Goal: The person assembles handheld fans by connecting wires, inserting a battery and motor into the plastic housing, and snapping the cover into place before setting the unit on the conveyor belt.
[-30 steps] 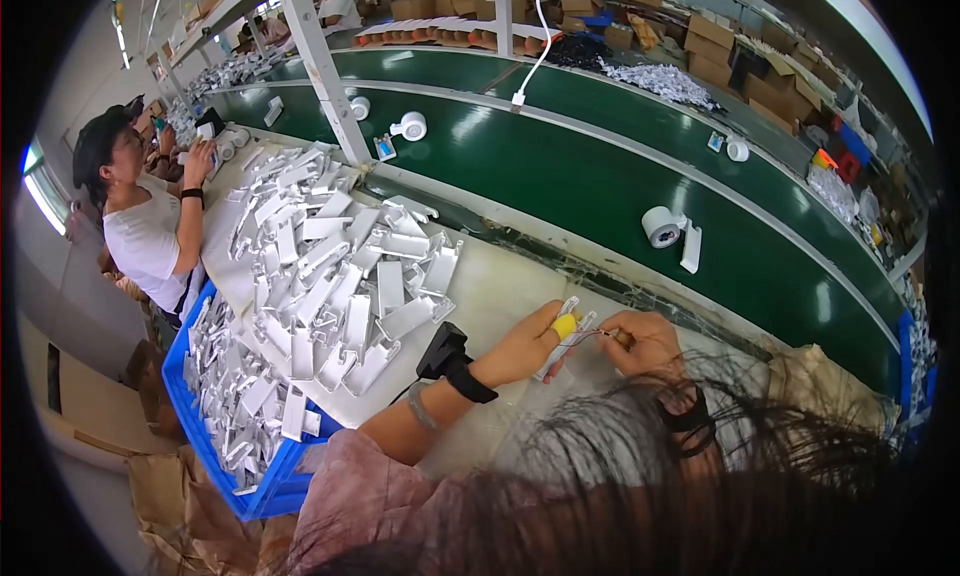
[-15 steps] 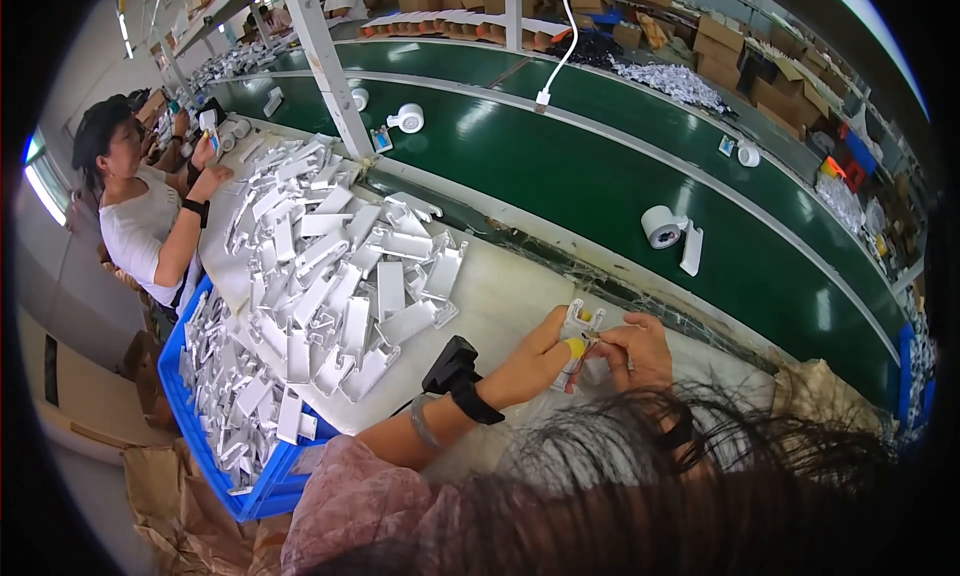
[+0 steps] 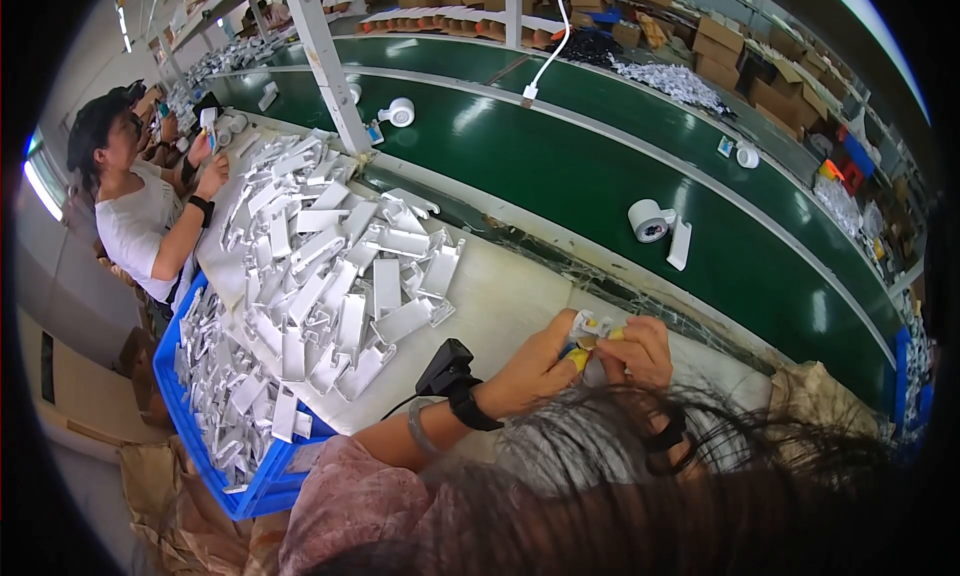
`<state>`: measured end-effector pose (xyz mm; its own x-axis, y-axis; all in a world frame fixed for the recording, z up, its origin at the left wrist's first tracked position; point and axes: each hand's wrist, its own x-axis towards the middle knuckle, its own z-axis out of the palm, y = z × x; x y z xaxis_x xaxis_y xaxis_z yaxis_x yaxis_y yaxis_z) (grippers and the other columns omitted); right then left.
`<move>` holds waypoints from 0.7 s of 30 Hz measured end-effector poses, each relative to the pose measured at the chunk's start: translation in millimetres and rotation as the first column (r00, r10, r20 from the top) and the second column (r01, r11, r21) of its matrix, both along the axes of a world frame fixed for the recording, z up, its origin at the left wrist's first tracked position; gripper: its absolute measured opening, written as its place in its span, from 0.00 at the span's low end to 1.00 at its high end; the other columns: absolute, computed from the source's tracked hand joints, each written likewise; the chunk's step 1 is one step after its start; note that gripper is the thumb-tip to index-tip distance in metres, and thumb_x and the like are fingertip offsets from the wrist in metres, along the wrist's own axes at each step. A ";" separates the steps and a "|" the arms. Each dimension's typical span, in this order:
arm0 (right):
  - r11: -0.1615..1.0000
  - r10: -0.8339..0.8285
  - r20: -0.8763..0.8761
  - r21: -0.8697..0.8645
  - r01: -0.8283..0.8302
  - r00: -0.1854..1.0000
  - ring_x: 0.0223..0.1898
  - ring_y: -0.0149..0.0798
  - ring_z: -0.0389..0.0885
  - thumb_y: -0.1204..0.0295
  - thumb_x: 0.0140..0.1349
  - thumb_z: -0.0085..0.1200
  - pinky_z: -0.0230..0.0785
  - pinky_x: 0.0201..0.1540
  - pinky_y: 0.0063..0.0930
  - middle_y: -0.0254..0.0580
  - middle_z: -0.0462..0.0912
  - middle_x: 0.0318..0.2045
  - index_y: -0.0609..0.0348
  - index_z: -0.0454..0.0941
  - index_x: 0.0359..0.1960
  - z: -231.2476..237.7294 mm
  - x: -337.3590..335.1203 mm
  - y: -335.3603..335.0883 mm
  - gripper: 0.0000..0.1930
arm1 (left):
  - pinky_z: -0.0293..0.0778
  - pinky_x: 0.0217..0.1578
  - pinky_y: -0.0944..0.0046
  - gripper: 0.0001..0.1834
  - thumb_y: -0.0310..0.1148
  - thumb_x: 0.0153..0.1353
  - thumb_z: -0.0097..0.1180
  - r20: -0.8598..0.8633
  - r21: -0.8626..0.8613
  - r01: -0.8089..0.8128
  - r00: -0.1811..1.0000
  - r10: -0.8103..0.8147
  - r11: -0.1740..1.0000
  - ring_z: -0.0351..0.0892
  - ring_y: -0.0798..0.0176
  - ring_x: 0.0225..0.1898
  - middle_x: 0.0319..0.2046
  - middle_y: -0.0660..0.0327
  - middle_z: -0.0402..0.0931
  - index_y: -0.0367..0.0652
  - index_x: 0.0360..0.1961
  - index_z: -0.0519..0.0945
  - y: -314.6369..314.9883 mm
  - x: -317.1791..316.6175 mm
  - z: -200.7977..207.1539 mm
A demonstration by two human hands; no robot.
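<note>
My left hand (image 3: 540, 366) grips a small white plastic housing (image 3: 588, 324), with the thumb by a yellow part (image 3: 577, 357) at its near side. At the other side of the housing, my right hand (image 3: 640, 354) has its fingers pinched together. A bit of yellow shows by those fingertips, but what they hold is too small and covered to name. Left of my forearm, a heap of white plastic channel-shaped covers (image 3: 388, 286) lies on the worktable (image 3: 500, 286). Loose hair hides part of my right wrist and the near table.
A blue crate (image 3: 262, 494) of white covers stands at the table's left edge. Beyond the table runs a green conveyor (image 3: 560, 166), carrying white round lamp heads (image 3: 650, 221). A metal post (image 3: 328, 66) rises at the table's far edge. Another person (image 3: 140, 206) works at the left.
My right fingers have closed in on the housing, and a yellow bit now shows by them. Red wires seen below the housing are out of sight. Lamp heads on the conveyor have shifted slightly left.
</note>
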<state>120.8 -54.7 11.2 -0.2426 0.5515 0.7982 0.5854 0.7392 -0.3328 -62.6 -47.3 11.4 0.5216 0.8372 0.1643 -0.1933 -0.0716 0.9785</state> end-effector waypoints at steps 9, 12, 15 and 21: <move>1.000 -0.001 0.000 -0.018 0.001 1.000 0.37 0.47 0.74 0.83 0.40 0.66 0.69 0.45 0.39 0.37 0.76 0.30 0.53 0.80 0.33 0.1 -2.3 -0.8 0.16 | 0.68 0.32 0.67 0.20 0.20 0.55 0.37 -0.106 0.118 -0.068 0.991 0.081 0.991 0.69 0.68 0.30 0.30 0.59 0.70 0.36 0.51 0.64 -6.8 -1.9 7.7; 1.000 0.008 -0.009 -0.026 -0.008 1.000 0.36 0.47 0.73 0.82 0.41 0.66 0.68 0.44 0.38 0.37 0.76 0.30 0.54 0.79 0.33 0.4 -6.4 -4.6 0.15 | 0.68 0.31 0.67 0.19 0.22 0.58 0.40 -0.126 0.203 -0.079 0.986 0.106 0.976 0.69 0.68 0.30 0.31 0.60 0.71 0.36 0.52 0.64 -8.7 -7.6 3.4; 0.999 0.028 -0.019 -0.041 -0.028 0.999 0.35 0.46 0.73 0.82 0.42 0.65 0.67 0.44 0.38 0.37 0.76 0.30 0.55 0.79 0.33 -2.0 -8.3 -4.8 0.15 | 0.68 0.31 0.69 0.18 0.25 0.62 0.44 -0.029 0.164 -0.035 0.999 0.040 0.986 0.69 0.70 0.30 0.33 0.61 0.71 0.36 0.53 0.65 -10.3 -10.4 -3.7; 0.997 0.040 0.009 -0.064 -0.039 0.999 0.34 0.44 0.73 0.82 0.43 0.64 0.66 0.44 0.38 0.38 0.77 0.29 0.56 0.78 0.31 10.1 -11.6 -6.0 0.13 | 0.70 0.34 0.62 0.16 0.28 0.63 0.47 -0.100 0.071 -0.114 0.988 0.120 0.991 0.73 0.58 0.32 0.34 0.54 0.71 0.37 0.51 0.65 -15.8 -4.5 0.6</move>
